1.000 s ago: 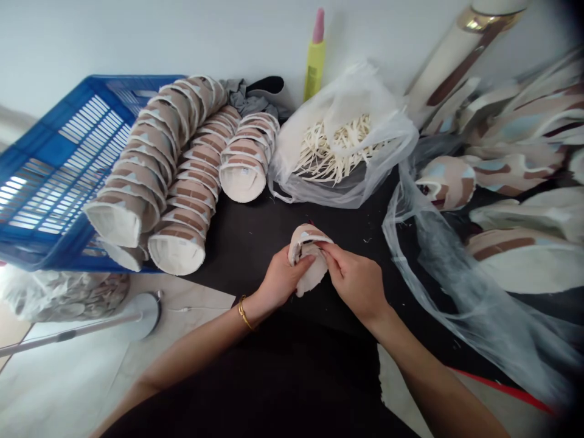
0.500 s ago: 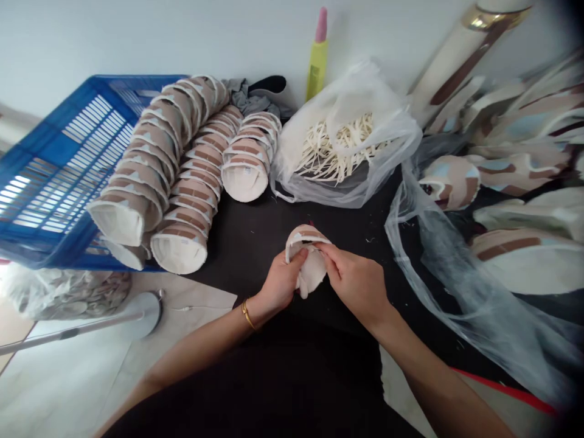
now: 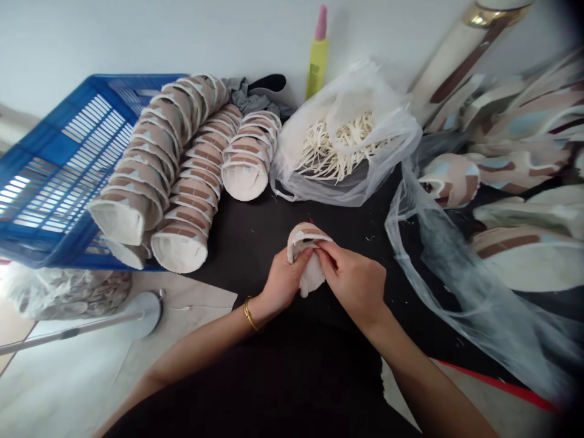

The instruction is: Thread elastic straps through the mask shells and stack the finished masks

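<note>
Between my hands is a small cup-shaped fabric piece (image 3: pixel 312 274), pinkish-brown outside with a white lining and rim. My left hand (image 3: pixel 285 277) grips its left edge, thumb inside on the lining. From the right, my right hand (image 3: pixel 353 277) pinches the rim and lining with thumb and forefinger. The fingers behind the fabric are hidden. Similar pieces are nested in a long stack (image 3: pixel 150 146), a second stack (image 3: pixel 194 194) and a shorter stack (image 3: pixel 249 155) to the left and ahead of my hands.
A blue crate (image 3: pixel 45 201) sits at the left. A clear plastic bag (image 3: pixel 292 158) of cream strips and a yellow bottle (image 3: pixel 316 67) with a pink tip are at the back. More fabric pieces (image 3: pixel 456 176) and plastic sheeting (image 3: pixel 460 274) lie on the black tabletop (image 3: pixel 255 237) at right.
My right thumb and forefinger have shifted slightly left and inward along the rim, closer to my left thumb. The fabric piece has turned a little; both hands still hold it.
</note>
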The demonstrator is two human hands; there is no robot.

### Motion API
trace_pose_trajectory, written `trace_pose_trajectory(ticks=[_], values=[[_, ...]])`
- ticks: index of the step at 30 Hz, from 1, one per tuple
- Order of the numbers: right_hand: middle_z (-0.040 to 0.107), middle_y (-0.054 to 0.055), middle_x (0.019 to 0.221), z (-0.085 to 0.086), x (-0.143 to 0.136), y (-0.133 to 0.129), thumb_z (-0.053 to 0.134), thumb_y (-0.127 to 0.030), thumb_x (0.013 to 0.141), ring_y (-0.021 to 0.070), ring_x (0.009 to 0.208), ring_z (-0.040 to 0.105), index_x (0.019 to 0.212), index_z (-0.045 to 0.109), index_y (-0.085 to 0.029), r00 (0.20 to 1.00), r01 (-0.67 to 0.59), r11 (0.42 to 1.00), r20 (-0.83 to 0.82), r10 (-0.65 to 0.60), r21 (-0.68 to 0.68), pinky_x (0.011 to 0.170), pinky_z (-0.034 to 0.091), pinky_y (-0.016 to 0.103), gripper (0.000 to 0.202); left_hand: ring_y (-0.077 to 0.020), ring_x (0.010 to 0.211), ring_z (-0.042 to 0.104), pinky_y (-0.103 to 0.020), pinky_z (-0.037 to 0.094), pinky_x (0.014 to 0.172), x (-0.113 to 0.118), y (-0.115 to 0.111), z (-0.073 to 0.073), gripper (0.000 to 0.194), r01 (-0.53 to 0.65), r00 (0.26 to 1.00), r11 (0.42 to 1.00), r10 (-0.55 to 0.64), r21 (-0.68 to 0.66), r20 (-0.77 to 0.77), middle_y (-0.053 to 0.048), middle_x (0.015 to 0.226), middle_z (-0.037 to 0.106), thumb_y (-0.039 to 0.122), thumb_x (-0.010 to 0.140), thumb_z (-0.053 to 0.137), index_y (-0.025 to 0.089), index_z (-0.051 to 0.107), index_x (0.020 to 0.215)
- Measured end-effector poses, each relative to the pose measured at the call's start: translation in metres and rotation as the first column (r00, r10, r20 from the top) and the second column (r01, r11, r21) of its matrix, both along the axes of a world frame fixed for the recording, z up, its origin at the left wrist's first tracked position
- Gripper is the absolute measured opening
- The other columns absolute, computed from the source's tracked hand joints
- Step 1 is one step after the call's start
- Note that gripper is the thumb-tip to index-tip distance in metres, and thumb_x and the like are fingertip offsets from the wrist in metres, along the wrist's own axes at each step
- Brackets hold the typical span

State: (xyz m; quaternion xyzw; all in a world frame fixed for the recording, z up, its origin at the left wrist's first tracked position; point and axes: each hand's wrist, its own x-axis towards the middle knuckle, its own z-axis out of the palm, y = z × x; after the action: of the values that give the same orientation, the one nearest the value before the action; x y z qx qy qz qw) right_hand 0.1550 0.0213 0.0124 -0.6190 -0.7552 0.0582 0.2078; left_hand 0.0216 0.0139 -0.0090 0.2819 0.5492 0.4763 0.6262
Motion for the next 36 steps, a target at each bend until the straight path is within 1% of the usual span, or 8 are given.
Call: trace_pose_trajectory(ticks=[4,7,13,17,23,28,32,36], values=[[0.073,-0.001,0.069,0.0,-0.002,-0.002,0.055,-0.031,0.098,0.0137,0.057,0.064,0.111,0.076,-0.028,1.0,-0.002,1.0,0.0,0.002,0.019,0.053,0.027,0.028,0.025,-0.0119,0.066,0.055,-0.025,0.045,0.064,-0.007,0.001,0.002,0.028,0.065,0.992,0.997,-0.059,0.051,-0.111,-0.001,0.076,0.066,0.041,0.08,0.072,0.015,0.068,0.088],[0.075,0.0,0.073,-0.001,-0.002,-0.005,0.053,-0.031,0.099,0.0134,0.058,0.064,0.111,0.076,-0.028,1.0,-0.025,0.999,-0.014,0.026,0.038,0.053,0.028,0.027,0.026,-0.0131,0.068,0.056,-0.026,0.046,0.067,-0.009,0.003,-0.001,0.021,0.066,0.973,0.995,-0.047,0.079,-0.225,-0.001,0.076,0.066,0.036,0.08,0.07,0.015,0.068,0.085],[0.077,-0.001,0.081,-0.007,-0.003,-0.002,0.053,-0.028,0.099,0.0138,0.065,0.068,0.112,0.075,-0.028,0.993,-0.037,0.998,-0.107,0.043,0.057,0.058,0.036,0.026,0.026,-0.0139,0.068,0.058,-0.025,0.046,0.066,-0.007,0.011,-0.011,0.014,0.009,0.969,0.997,0.009,0.074,-0.248,-0.001,0.075,0.067,0.029,0.078,0.068,0.016,0.069,0.083],[0.077,0.001,0.082,-0.009,-0.005,-0.001,0.053,-0.03,0.101,0.014,0.066,0.068,0.11,0.076,-0.025,0.99,-0.039,0.994,-0.132,0.052,0.103,0.06,0.038,0.025,0.026,-0.0139,0.07,0.058,-0.026,0.047,0.068,-0.01,0.012,-0.005,0.016,0.001,0.973,0.995,0.022,0.101,-0.23,-0.001,0.078,0.068,0.031,0.08,0.068,0.016,0.069,0.085],[0.073,0.0,0.071,-0.011,-0.004,-0.007,0.049,-0.028,0.103,0.0131,0.061,0.062,0.113,0.076,-0.024,0.995,-0.093,0.971,-0.025,0.101,0.22,0.059,0.036,0.027,0.029,-0.0146,0.073,0.06,-0.027,0.048,0.071,-0.008,0.009,0.002,0.015,0.0,0.974,0.992,0.028,0.123,-0.224,-0.001,0.08,0.069,0.03,0.079,0.068,0.016,0.07,0.085],[0.073,0.001,0.071,-0.018,0.001,-0.007,0.05,-0.024,0.102,0.0133,0.062,0.064,0.112,0.076,-0.02,0.99,-0.122,0.959,-0.041,0.137,0.256,0.061,0.038,0.026,0.029,-0.0146,0.077,0.062,-0.027,0.048,0.075,0.0,0.012,-0.002,0.013,-0.027,0.99,0.994,0.041,0.109,-0.136,-0.001,0.084,0.07,0.022,0.075,0.068,0.017,0.071,0.087],[0.076,0.001,0.083,-0.017,0.013,-0.003,0.05,-0.024,0.102,0.013,0.065,0.067,0.119,0.072,-0.022,0.994,-0.107,0.979,0.004,0.108,0.171,0.056,0.038,0.025,0.028,-0.0134,0.069,0.059,-0.026,0.046,0.068,-0.004,0.015,0.005,0.023,0.03,0.992,1.0,-0.029,-0.002,0.124,-0.001,0.077,0.068,0.03,0.073,0.076,0.015,0.07,0.09],[0.072,-0.001,0.076,-0.012,0.041,-0.012,0.05,-0.02,0.102,0.0128,0.062,0.065,0.129,0.065,-0.02,0.966,-0.255,0.952,0.098,0.241,0.168,0.057,0.039,0.026,0.031,-0.0177,0.076,0.064,-0.03,0.049,0.074,-0.013,0.02,0.012,0.031,-0.039,0.95,0.987,0.084,-0.153,0.299,-0.005,0.084,0.072,0.041,0.075,0.077,0.015,0.072,0.091]])
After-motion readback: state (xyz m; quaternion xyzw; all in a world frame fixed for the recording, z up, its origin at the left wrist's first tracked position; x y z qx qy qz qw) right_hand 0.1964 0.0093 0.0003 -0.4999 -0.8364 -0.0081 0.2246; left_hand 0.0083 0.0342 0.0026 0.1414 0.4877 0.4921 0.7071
